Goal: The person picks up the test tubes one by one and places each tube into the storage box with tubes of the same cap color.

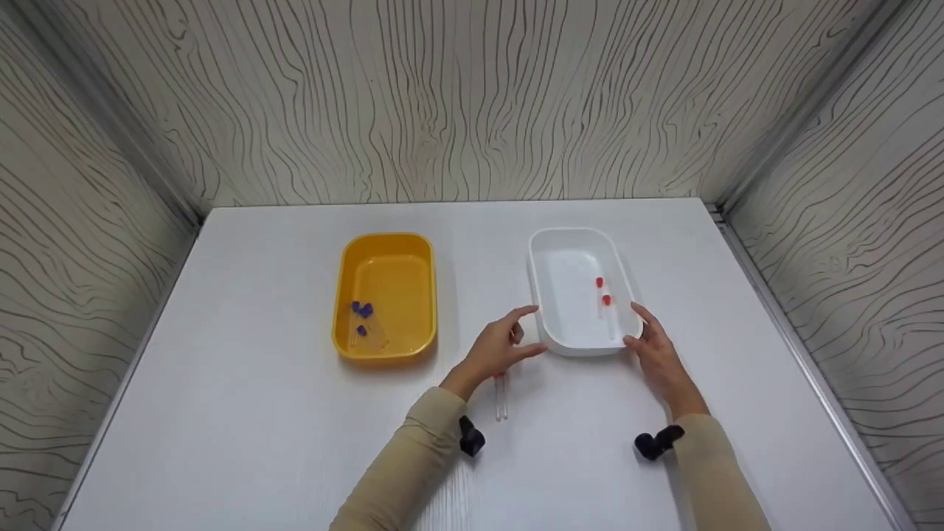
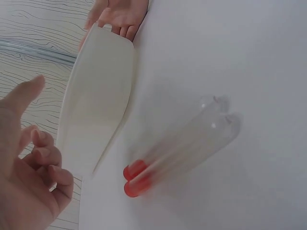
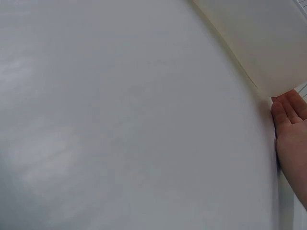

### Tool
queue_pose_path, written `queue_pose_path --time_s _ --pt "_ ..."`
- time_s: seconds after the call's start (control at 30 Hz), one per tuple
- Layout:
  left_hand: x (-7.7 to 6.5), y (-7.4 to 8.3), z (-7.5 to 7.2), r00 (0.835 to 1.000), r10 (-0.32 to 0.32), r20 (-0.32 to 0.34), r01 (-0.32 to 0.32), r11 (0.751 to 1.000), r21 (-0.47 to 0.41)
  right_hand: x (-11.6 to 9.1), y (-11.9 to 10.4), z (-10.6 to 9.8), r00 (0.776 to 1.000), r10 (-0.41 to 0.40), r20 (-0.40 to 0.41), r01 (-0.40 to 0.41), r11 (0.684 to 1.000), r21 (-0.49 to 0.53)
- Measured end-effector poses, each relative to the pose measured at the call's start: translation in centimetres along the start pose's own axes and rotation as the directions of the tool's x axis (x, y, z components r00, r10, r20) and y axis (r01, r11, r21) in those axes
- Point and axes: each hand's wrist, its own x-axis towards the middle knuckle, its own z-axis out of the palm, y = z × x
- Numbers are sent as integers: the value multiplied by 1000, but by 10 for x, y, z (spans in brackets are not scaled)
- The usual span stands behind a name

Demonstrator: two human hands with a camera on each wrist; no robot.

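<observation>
A white plastic tray (image 1: pixel 575 346) lies on the right part of the table, with two red-capped tubes (image 1: pixel 606 301) inside. My left hand (image 1: pixel 495 346) is at its near left side, thumb and index finger spread and their tips right at the rim. In the left wrist view, the other fingers (image 2: pixel 60 182) of this hand curl loosely and hold nothing. At the tray's near right corner my right hand (image 1: pixel 660 361) grips the rim between thumb and fingers. Below my left wrist, two more red-capped tubes (image 2: pixel 187 143) lie side by side on the table.
To the left stands a yellow tray (image 1: pixel 394 295) with several blue-capped tubes (image 1: pixel 361 330) in its near part. Wood-grain panels (image 1: pixel 442 103) enclose the white table (image 1: pixel 243 413) at the back and both sides. Black wrist mounts (image 1: pixel 472 436) stick out from both sleeves.
</observation>
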Motion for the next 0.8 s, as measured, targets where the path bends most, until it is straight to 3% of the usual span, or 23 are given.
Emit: queue_pose_path --time_s 0.23,0.5,0.8 --pt "-17 -3 -2 999 -8 37 10 999 -38 1 1 0 1000 8 2 -8 999 38" --pt "-36 -13 -2 999 16 27 -14 998 -62 1 1 0 1000 19 6 -19 999 36" --pt "-53 -24 -4 999 -16 29 18 998 -68 -2 -1 2 1000 3 -2 -3 999 38"
